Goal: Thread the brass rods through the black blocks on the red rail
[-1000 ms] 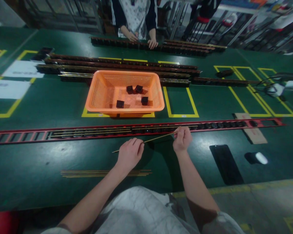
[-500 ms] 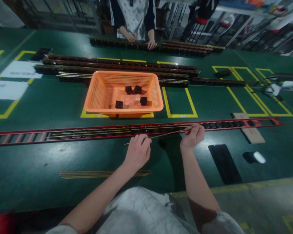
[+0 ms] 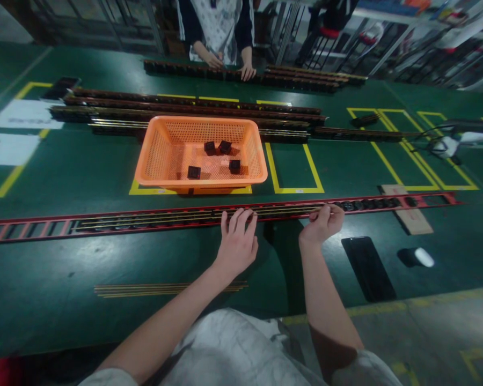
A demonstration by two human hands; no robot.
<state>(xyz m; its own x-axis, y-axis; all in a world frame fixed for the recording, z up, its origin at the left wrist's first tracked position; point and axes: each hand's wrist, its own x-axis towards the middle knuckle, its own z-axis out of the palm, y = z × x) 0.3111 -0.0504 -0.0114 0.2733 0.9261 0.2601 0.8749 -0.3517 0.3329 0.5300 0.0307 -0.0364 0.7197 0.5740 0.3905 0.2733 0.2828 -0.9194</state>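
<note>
A long red frame point(image 3: 430, 200) lies across the bench, filled along much of its length with black pieces point(image 3: 358, 205). Thin brass rods point(image 3: 153, 218) run lengthwise on top of these pieces. Over the middle of the frame, my left hand point(image 3: 237, 241) rests its fingertips on the rods, fingers apart and thumb away from them. Farther right, my right hand point(image 3: 322, 225) pinches the end of a thin brass rod at the frame; the fingers hide the tip. Several loose brass rods point(image 3: 145, 290) lie on the bench nearer my body.
Behind the frame stands an orange basket point(image 3: 201, 183) with several black blocks point(image 3: 234, 166). Long dark strips point(image 3: 193, 102) lie beyond it. A phone point(image 3: 368, 268), a white-topped object point(image 3: 424, 257) and a cardboard piece point(image 3: 414, 220) are at the right. Across the bench a person's hands point(image 3: 247, 71) touch another strip.
The rod, earlier slanting out in front of the frame between both hands, now lies along it. My left hand has moved forward and spread its fingers; the right shifted slightly right.
</note>
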